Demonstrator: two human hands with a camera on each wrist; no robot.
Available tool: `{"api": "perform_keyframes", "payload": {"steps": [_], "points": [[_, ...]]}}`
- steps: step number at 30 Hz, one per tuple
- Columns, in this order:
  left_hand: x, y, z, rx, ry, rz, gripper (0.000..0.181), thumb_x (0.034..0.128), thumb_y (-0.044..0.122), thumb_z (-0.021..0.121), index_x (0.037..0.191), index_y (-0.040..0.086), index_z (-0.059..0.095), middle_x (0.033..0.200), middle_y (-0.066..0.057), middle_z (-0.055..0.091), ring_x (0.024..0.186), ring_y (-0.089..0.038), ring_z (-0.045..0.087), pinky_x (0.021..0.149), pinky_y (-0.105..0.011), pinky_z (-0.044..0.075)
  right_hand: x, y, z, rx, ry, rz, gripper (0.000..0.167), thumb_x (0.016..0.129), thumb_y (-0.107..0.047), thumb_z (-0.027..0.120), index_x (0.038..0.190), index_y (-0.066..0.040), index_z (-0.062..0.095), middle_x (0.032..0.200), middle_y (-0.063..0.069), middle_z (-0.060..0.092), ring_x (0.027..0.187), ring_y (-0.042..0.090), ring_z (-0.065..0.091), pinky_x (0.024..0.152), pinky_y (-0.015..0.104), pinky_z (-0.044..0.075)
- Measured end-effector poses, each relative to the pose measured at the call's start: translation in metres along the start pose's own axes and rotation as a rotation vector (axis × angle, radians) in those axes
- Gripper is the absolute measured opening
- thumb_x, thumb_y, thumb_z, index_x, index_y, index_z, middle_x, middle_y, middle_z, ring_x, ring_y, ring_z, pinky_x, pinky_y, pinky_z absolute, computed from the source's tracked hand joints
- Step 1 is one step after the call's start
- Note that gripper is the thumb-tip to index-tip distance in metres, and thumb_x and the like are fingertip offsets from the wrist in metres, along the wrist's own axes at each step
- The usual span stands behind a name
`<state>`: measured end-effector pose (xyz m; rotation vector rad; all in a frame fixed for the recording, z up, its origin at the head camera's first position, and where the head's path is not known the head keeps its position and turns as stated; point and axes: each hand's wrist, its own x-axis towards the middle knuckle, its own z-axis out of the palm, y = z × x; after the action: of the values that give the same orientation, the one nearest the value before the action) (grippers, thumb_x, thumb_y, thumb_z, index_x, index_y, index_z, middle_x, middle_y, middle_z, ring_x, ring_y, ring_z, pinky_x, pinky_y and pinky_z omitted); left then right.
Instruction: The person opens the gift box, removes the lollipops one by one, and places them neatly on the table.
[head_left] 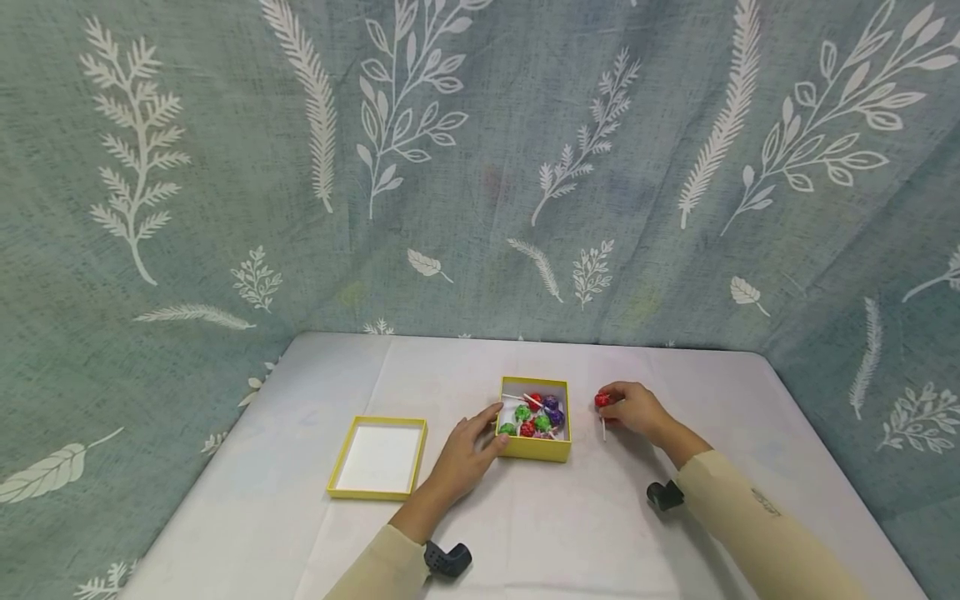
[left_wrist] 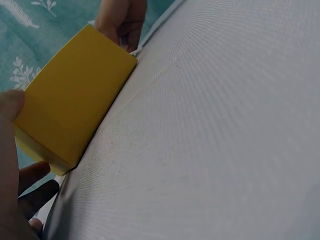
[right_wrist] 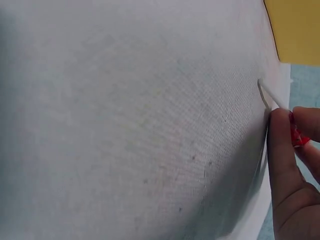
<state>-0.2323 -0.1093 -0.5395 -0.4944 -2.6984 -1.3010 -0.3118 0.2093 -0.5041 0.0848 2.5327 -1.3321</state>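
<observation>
In the head view, my right hand [head_left: 634,408] pinches a red-wrapped lollipop [head_left: 602,400] just right of a yellow box. Its white stick points toward the table, and the right wrist view shows the red candy [right_wrist: 298,136] between thumb and fingers. Several red, green and purple lollipops [head_left: 542,423] lie inside the open yellow box [head_left: 535,449]. My left hand [head_left: 462,457] touches the near left corner of that box, thumb and fingers extended. In the left wrist view the thumb [left_wrist: 11,103] rests at the box's edge, the other fingers lower by its side.
Left of the left hand, a yellow-rimmed box lid [head_left: 377,457] lies with its white inside up. Both stand on a white-covered table [head_left: 570,533]. Behind it hangs a blue-green curtain [head_left: 480,250] with white leaf prints.
</observation>
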Motion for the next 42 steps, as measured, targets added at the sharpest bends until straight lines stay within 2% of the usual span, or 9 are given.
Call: {"api": "perform_keyframes", "payload": {"steps": [7, 17, 21, 28, 36, 42], "points": [[-0.0012, -0.0003, 0.0002, -0.02, 0.02, -0.014, 0.066, 0.0906, 0.063, 0.053, 0.147, 0.031, 0.044, 0.139, 0.003, 0.054, 0.132, -0.024, 0.043, 0.116, -0.047, 0.017, 0.0032, -0.0006, 0.0016, -0.001, -0.01, 0.024, 0.037, 0.091, -0.006, 0.068, 0.126, 0.001, 0.057, 0.109, 0.016, 0.059, 0.088, 0.021, 0.063, 0.073, 0.03, 0.058], [0.0, -0.0041, 0.0026, 0.036, 0.03, -0.012, 0.064, 0.0883, 0.066, 0.053, 0.146, 0.04, 0.042, 0.136, 0.005, 0.056, 0.13, -0.024, 0.045, 0.115, -0.045, 0.024, 0.0048, -0.0006, 0.0026, 0.002, -0.007, 0.02, 0.037, 0.09, -0.006, 0.068, 0.125, 0.003, 0.058, 0.107, 0.016, 0.059, 0.084, 0.02, 0.064, 0.071, 0.03, 0.058], [0.0005, -0.0042, 0.0025, 0.027, 0.023, -0.018, 0.065, 0.0883, 0.066, 0.053, 0.146, 0.037, 0.043, 0.135, 0.004, 0.057, 0.13, -0.025, 0.045, 0.116, -0.043, 0.021, 0.0042, -0.0011, 0.0031, -0.019, 0.003, 0.027, 0.036, 0.09, -0.007, 0.069, 0.124, 0.001, 0.059, 0.107, 0.015, 0.059, 0.083, 0.019, 0.063, 0.07, 0.029, 0.058], [-0.0015, -0.0036, 0.001, 0.003, 0.017, -0.027, 0.063, 0.09, 0.066, 0.05, 0.146, 0.038, 0.044, 0.137, 0.007, 0.055, 0.13, -0.025, 0.045, 0.109, -0.053, 0.032, 0.0038, -0.0038, 0.0043, -0.064, 0.002, 0.021, 0.036, 0.09, -0.007, 0.069, 0.124, 0.001, 0.06, 0.105, 0.014, 0.06, 0.081, 0.019, 0.063, 0.069, 0.029, 0.058], [-0.0018, -0.0033, 0.0005, -0.018, 0.019, -0.008, 0.063, 0.0924, 0.064, 0.049, 0.146, 0.03, 0.046, 0.138, 0.004, 0.055, 0.127, -0.022, 0.048, 0.108, -0.052, 0.034, 0.0038, -0.0058, 0.0034, -0.074, 0.002, 0.033, 0.043, 0.09, -0.008, 0.069, 0.128, 0.002, 0.055, 0.106, 0.015, 0.06, 0.08, 0.018, 0.064, 0.069, 0.03, 0.058], [-0.0013, -0.0039, 0.0005, -0.014, 0.02, -0.005, 0.061, 0.0929, 0.063, 0.049, 0.146, 0.033, 0.045, 0.136, 0.005, 0.056, 0.127, -0.022, 0.048, 0.108, -0.052, 0.034, 0.0033, -0.0076, 0.0014, -0.088, -0.004, 0.02, 0.041, 0.09, -0.009, 0.068, 0.128, 0.003, 0.055, 0.106, 0.015, 0.06, 0.081, 0.018, 0.064, 0.069, 0.03, 0.058]]}}
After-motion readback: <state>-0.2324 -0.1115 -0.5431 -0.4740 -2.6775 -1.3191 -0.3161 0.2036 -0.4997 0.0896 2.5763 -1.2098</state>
